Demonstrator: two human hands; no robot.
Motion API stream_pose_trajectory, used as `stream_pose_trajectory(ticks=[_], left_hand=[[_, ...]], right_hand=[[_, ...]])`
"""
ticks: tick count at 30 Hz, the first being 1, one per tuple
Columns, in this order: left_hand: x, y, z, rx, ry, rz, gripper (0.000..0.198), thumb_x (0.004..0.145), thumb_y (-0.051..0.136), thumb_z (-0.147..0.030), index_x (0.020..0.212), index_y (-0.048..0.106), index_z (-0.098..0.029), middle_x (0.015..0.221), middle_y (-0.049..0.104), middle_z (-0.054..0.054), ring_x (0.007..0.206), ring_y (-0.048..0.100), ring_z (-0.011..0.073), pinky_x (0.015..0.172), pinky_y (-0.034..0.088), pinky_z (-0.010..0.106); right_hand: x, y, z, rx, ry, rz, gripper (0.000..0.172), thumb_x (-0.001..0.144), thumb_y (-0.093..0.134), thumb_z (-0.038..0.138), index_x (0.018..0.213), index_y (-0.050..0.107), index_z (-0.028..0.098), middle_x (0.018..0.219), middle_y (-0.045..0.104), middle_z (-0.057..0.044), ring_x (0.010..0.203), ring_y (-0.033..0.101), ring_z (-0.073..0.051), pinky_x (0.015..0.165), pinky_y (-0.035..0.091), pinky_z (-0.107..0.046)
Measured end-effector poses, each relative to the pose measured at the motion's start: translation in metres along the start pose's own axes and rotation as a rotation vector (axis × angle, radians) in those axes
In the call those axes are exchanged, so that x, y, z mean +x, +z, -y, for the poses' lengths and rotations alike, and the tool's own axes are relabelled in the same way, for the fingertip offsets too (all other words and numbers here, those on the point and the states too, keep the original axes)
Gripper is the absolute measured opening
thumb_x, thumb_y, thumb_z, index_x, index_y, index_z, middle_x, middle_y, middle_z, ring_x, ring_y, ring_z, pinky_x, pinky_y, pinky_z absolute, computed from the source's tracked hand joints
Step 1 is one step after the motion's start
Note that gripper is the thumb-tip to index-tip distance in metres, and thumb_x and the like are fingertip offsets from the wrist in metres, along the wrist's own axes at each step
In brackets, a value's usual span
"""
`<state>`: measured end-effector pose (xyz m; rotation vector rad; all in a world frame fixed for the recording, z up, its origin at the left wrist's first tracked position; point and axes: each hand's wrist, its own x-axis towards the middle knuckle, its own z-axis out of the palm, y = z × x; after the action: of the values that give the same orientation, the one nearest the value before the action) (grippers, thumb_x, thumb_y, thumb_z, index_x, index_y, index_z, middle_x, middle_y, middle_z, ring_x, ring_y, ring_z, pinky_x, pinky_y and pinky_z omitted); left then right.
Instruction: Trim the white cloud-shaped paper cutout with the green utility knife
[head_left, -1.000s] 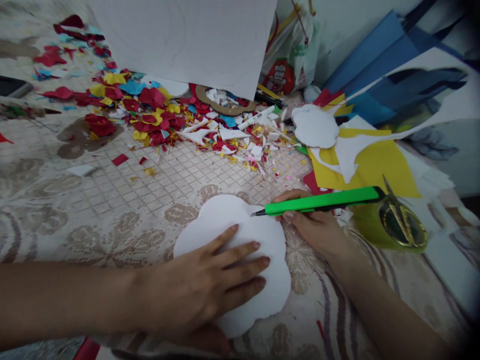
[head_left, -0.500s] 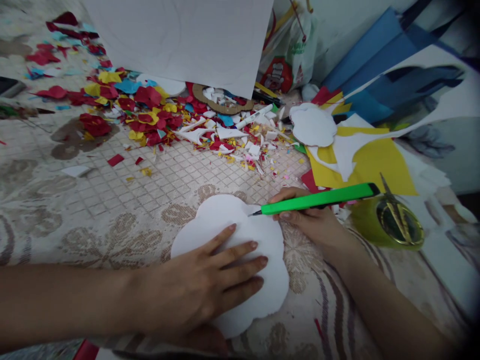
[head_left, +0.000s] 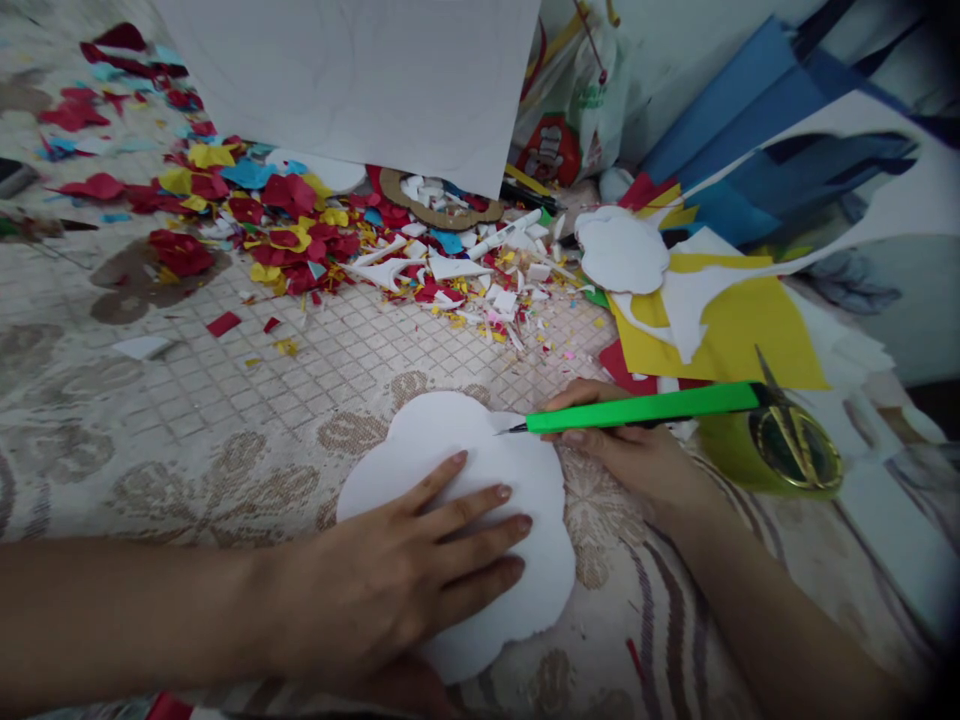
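A white, scallop-edged board cut-out (head_left: 442, 425) lies on the patterned tablecloth in front of me. My left hand (head_left: 420, 570) rests flat across it with the fingers spread, pressing on its surface. In my right hand (head_left: 622, 450) is a green utility knife (head_left: 645, 405), gripped between thumb and fingers with its handle pointing right. The knife's blade tip meets the cut-out near its upper right edge, beside a notch between two lobes. Part of the cut-out's lower left is hidden under my left hand.
Coloured paper scraps (head_left: 292, 215) and white offcuts (head_left: 502, 270) spread along the back. A large white sheet (head_left: 345, 80) stands behind them. To the right are a smaller scalloped cut-out (head_left: 622, 250), yellow paper (head_left: 765, 330), gold-handled scissors (head_left: 799, 445) on a yellow-green roll, and a blue bag (head_left: 720, 110).
The knife handle has swung slightly, its far end dropping a little toward the table, while the blade tip stays near the same notch. The whole view has shifted slightly. My left hand stays put.
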<state>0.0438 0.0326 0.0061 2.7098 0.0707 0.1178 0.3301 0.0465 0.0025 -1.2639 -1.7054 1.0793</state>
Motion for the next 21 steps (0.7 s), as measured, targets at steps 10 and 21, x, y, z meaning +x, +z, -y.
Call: stream_pose_trajectory(ticks=[10, 21], left_hand=[[0.001, 0.000, 0.000, -0.038, -0.021, 0.021, 0.068, 0.100, 0.044, -0.057, 0.152, 0.038, -0.013, 0.163, 0.026, 0.011, 0.152, 0.022, 0.0318, 0.124, -0.002, 0.055], [0.000, 0.002, -0.002, -0.035, -0.039, -0.004, 0.080, 0.089, 0.066, -0.052, 0.153, 0.037, -0.014, 0.162, 0.030, 0.013, 0.152, 0.019, 0.0321, 0.124, -0.001, 0.055]], right_hand=[[-0.010, -0.002, 0.002, -0.056, -0.018, -0.032, 0.015, 0.088, 0.072, 0.027, 0.102, 0.071, 0.034, 0.098, 0.073, 0.005, 0.097, 0.069, -0.016, 0.088, 0.056, -0.027], [-0.026, -0.004, 0.004, -0.205, -0.113, -0.029, 0.022, 0.087, 0.071, 0.024, 0.107, 0.071, 0.031, 0.099, 0.076, 0.001, 0.089, 0.072, -0.018, 0.076, 0.060, -0.029]])
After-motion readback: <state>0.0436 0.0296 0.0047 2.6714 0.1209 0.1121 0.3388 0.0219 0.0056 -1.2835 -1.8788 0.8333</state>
